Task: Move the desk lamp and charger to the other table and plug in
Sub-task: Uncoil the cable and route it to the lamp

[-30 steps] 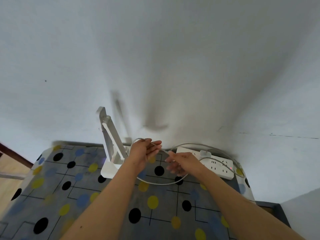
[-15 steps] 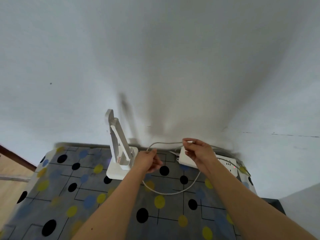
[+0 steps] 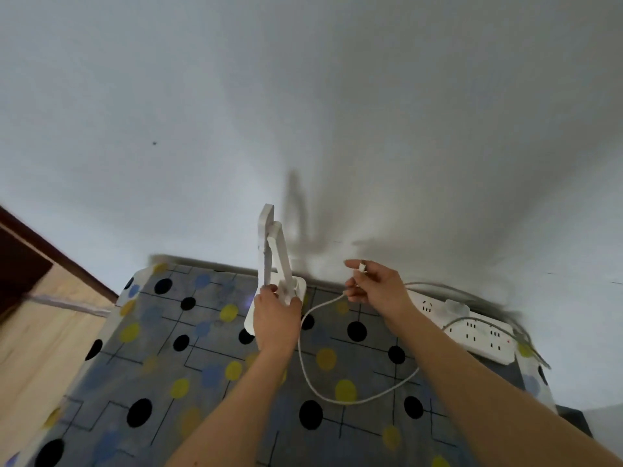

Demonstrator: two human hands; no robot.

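A white folding desk lamp [image 3: 269,251] stands on the table with the dotted grey cloth [image 3: 175,352], near the wall. My left hand [image 3: 274,318] grips the lamp at its base. My right hand [image 3: 374,284] is raised to the right of the lamp and pinches the plug end of a thin white cable [image 3: 340,397]. The cable loops down over the cloth and back toward the lamp. A white power strip [image 3: 472,328] lies at the table's back right with a white charger [image 3: 455,308] plugged into it.
A white wall rises just behind the table. To the left are a wooden floor [image 3: 37,348] and a dark wooden edge [image 3: 50,251]. Grey cords [image 3: 478,293] run behind the power strip along the wall.
My left hand has moved from the cable to the lamp's base. My right hand has drawn back from the power strip, holding the cable's plug end up. The view has shifted right.
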